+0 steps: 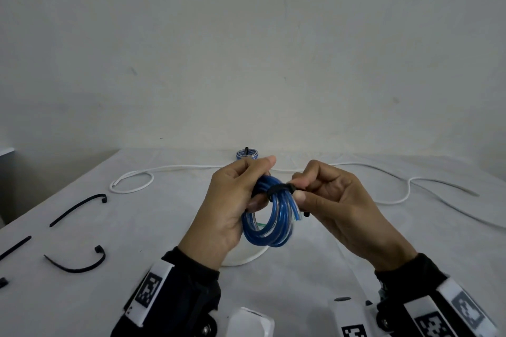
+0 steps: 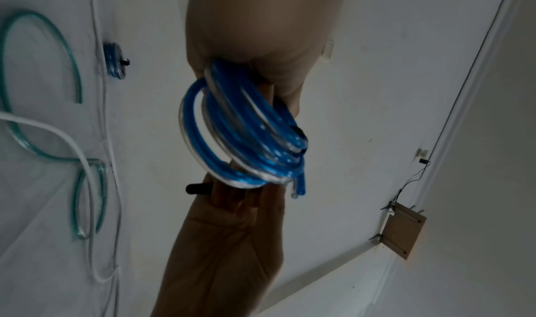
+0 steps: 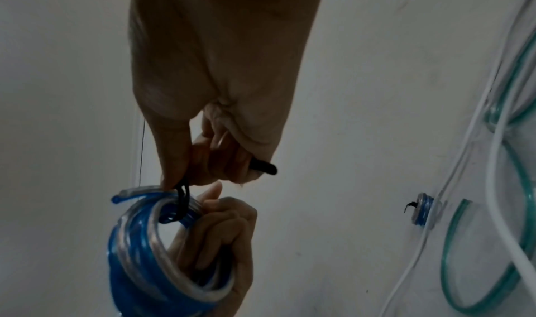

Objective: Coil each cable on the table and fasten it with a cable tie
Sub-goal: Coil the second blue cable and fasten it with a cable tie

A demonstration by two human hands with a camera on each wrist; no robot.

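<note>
Left hand [image 1: 227,208] fingers curled, gripping blue cable coil [image 1: 269,223] at its 9 o'clock, right hand [image 1: 336,200] at 2 o'clock, pinching black cable tie [image 1: 279,189] wrapped around coil

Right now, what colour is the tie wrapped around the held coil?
Black. The cable tie circles the blue coil; clearest in the head view.

loose ties [image 1: 78,209] left, tied coil [image 1: 247,153] behind

Grey wall [image 1: 246,49]; wooden board [image 2: 403,232] mounted
</note>
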